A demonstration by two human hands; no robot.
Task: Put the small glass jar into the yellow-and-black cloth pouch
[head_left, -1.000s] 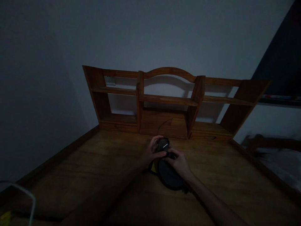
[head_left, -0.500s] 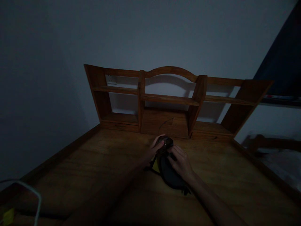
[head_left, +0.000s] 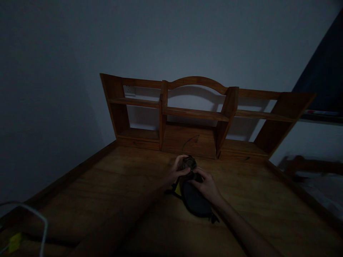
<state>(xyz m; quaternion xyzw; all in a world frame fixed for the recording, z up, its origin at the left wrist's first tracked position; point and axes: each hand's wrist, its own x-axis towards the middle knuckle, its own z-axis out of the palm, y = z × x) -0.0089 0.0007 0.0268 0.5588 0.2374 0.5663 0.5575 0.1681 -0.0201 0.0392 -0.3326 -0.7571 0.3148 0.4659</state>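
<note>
In the dim head view, my left hand (head_left: pixel 179 170) is closed around a small dark object (head_left: pixel 189 162) with a faint shine, its kind unclear. The thumb lies across its near side. My right hand (head_left: pixel 207 184) meets it from the right, with fingertips pressed together against its lower edge; what they pinch is too dark to tell. Below both hands a dark grey, rounded flat pouch-like thing (head_left: pixel 195 200) rests on the wooden desk (head_left: pixel 128 182). Beside its left edge a yellow patch (head_left: pixel 178 189) with dark straps shows.
A wooden shelf unit (head_left: pixel 194 113) stands along the back of the desk against the wall. A pale cable (head_left: pixel 44 228) curves at the lower left near a yellow item (head_left: pixel 15 242). Raised wooden edges run along both sides of the desk.
My left thumb has shifted across the small dark object, which has turned somewhat. My right fingers have moved in closer to it. The view has shifted slightly.
</note>
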